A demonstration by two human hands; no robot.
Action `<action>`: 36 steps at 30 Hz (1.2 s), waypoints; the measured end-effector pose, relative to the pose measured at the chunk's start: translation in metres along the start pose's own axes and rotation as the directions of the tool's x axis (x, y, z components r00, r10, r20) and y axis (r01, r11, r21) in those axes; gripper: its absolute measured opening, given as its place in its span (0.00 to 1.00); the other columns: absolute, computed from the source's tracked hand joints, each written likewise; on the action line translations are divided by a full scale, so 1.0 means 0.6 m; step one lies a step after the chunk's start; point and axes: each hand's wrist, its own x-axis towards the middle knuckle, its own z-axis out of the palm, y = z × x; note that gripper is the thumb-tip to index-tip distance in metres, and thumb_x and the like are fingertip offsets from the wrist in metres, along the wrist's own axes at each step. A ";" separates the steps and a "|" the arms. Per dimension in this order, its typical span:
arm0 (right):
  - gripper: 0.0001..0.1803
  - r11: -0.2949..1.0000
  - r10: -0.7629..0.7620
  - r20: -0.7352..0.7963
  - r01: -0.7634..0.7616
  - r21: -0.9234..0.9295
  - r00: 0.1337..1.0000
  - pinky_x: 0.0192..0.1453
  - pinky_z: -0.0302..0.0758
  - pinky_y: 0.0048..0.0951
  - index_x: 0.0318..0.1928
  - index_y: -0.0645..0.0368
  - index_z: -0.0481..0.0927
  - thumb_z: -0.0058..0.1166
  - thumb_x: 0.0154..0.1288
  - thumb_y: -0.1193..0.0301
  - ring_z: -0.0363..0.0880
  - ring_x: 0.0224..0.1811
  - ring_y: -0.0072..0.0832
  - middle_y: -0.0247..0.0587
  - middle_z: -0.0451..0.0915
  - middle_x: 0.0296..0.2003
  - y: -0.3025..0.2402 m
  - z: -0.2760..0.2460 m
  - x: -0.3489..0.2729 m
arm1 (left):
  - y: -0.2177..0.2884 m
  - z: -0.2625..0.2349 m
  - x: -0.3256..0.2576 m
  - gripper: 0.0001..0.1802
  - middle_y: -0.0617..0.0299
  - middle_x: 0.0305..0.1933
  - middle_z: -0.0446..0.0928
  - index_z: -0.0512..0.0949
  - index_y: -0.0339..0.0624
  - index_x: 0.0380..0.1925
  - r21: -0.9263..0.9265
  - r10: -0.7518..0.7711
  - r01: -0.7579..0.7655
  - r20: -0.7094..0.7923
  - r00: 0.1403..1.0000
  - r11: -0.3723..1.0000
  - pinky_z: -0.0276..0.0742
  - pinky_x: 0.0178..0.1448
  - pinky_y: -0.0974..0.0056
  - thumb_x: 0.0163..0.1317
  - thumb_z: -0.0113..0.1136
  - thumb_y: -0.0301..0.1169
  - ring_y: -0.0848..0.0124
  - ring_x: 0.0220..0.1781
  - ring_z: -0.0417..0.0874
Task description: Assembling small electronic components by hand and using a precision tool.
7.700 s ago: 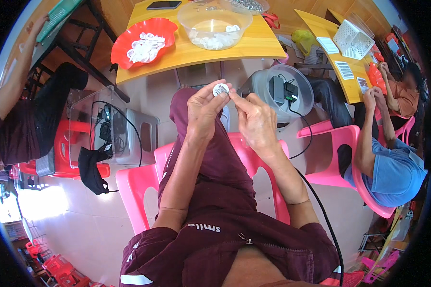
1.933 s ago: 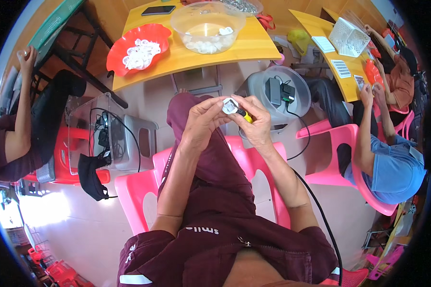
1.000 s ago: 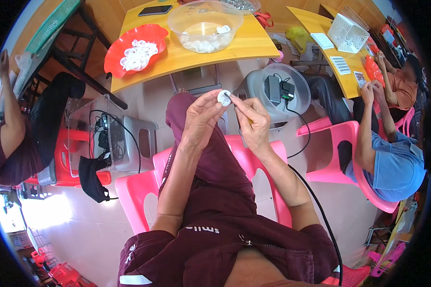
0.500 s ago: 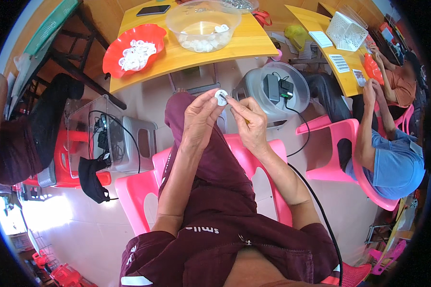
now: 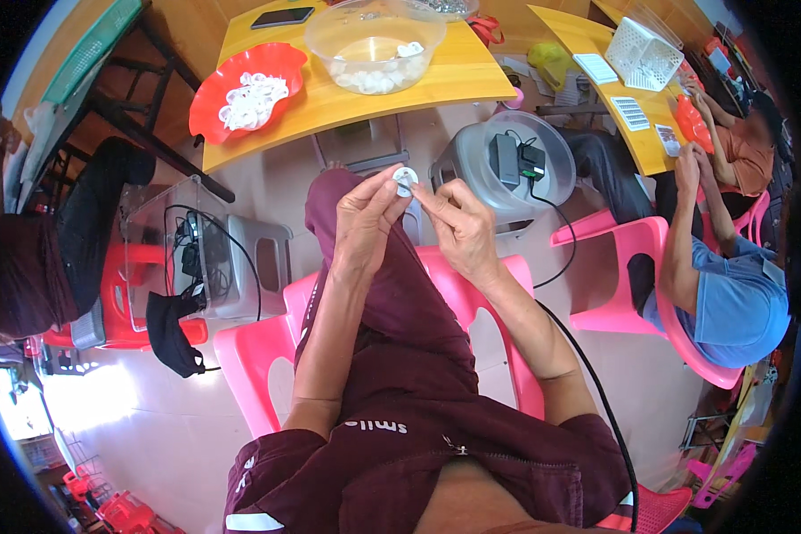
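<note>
Pinches a round white piece (image 5: 405,182) in the left hand (image 5: 365,218), with the right hand (image 5: 465,230) half curled just beside it, unclear whether pinching anything.

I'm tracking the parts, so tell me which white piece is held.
The round white piece pinched in the left hand, the right hand at its edge; the other white pieces lie in the red bowl and the large clear bowl.

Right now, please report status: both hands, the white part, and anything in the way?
Left hand: pinching round white part. Right hand: at the part's right edge; whether its grip holds anything, unclear. No obstruction visible between them.
</note>
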 end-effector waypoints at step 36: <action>0.23 0.827 -0.101 0.065 0.120 -0.550 0.993 0.24 0.75 0.29 0.49 0.51 0.79 0.52 0.49 0.76 0.75 0.23 0.28 0.35 0.69 0.29 -0.020 0.014 -0.017 | -0.016 -0.007 0.005 0.13 0.56 0.45 0.79 0.77 0.32 0.45 0.162 0.122 -0.111 -0.061 0.991 0.981 0.76 0.51 0.70 0.60 0.57 0.22 0.72 0.45 0.80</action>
